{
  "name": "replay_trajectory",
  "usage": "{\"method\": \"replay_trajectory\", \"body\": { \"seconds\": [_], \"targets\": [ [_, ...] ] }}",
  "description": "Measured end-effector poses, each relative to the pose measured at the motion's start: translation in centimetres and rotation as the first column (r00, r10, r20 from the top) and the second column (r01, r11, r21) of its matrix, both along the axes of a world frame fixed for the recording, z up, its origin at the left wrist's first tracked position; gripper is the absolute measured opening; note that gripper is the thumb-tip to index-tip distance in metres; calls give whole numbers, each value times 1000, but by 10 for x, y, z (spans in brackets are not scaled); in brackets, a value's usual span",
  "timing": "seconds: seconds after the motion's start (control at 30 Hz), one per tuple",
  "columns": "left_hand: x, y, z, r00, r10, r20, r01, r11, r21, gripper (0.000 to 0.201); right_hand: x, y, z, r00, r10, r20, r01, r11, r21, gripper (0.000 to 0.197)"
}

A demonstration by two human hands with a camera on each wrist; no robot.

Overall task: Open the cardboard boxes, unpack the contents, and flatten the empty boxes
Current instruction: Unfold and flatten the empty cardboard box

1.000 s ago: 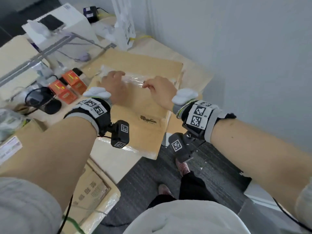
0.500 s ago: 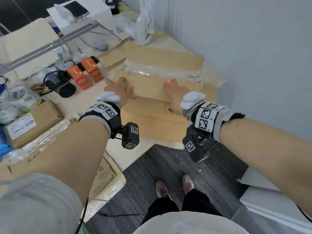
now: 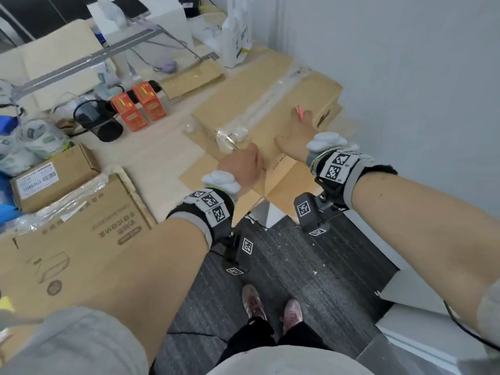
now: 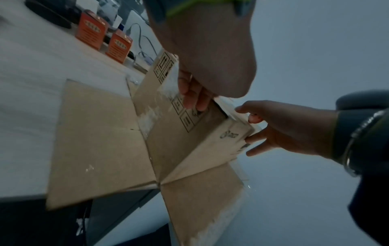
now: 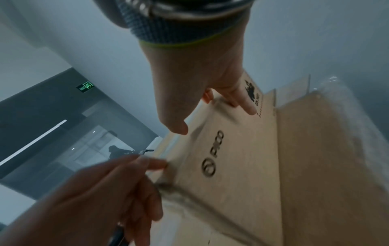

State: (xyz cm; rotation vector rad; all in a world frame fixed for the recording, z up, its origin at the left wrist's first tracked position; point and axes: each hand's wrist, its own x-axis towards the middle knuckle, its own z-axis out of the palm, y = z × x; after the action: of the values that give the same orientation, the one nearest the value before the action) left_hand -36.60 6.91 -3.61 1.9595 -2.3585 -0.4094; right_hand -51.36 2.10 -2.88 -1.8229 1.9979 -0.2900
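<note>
A brown cardboard box [image 3: 319,93] with clear tape along its top stands at the table's right corner, turned at an angle. Its bottom flaps [image 4: 101,141] splay flat on the table and over the edge. My left hand [image 3: 240,166] grips the near top edge, fingers [image 4: 193,94] curled down over the printed side. My right hand [image 3: 295,133] lies spread on the top near the right corner [image 4: 284,126], fingers straight. A small red thing [image 3: 300,113] shows at its fingertips; I cannot tell what it is. The right wrist view shows the box's logo side [image 5: 242,158].
Two orange cartons [image 3: 138,106] and a black mesh cup [image 3: 97,123] stand left of the box. A labelled small box [image 3: 51,177] and a big flattened box [image 3: 81,239] lie nearer left. A white bag [image 3: 238,31] stands behind; the wall is close on the right.
The box has been turned so a corner points toward me. My left hand went from pressing flat on top to gripping the near edge. My right hand stays spread on top.
</note>
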Motion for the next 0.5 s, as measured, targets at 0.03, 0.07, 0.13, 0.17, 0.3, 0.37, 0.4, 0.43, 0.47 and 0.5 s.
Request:
{"method": "replay_trajectory", "body": {
  "seconds": [0.03,0.07,0.13,0.17,0.3,0.37,0.4,0.43,0.47,0.5],
  "targets": [
    [-1,2,1,999,-37,-26,36,998,-42,34,2,4,0,1000,-5,0,5,1000,-11,76],
    [1,1,3,997,-48,-66,43,996,-73,33,6,10,2,1000,-22,-9,22,1000,-12,82],
    [13,-10,7,991,-10,-134,-5,994,-114,35,18,20,4,999,-49,-20,49,999,-19,100],
    [22,-16,7,992,34,-124,-51,990,-132,38,27,24,2,999,-26,-32,26,1000,-16,110],
    [41,-35,3,983,175,63,-158,964,-213,66,36,27,-11,975,100,-200,-90,994,60,128],
    [50,-44,0,979,150,134,-126,977,-172,74,28,26,-12,975,76,-207,-63,996,68,119],
    [56,-47,-1,979,137,154,-116,984,-133,77,25,27,-10,978,84,-190,-72,995,67,114],
    [59,-50,-2,977,126,172,-112,990,-86,80,17,28,-9,979,97,-178,-87,994,61,109],
    [58,-54,-4,976,113,188,-106,993,-42,84,7,29,-9,978,115,-173,-108,993,52,104],
    [56,-58,-5,975,89,204,-91,996,0,88,-6,28,-9,975,133,-175,-126,991,49,99]
  ]
}}
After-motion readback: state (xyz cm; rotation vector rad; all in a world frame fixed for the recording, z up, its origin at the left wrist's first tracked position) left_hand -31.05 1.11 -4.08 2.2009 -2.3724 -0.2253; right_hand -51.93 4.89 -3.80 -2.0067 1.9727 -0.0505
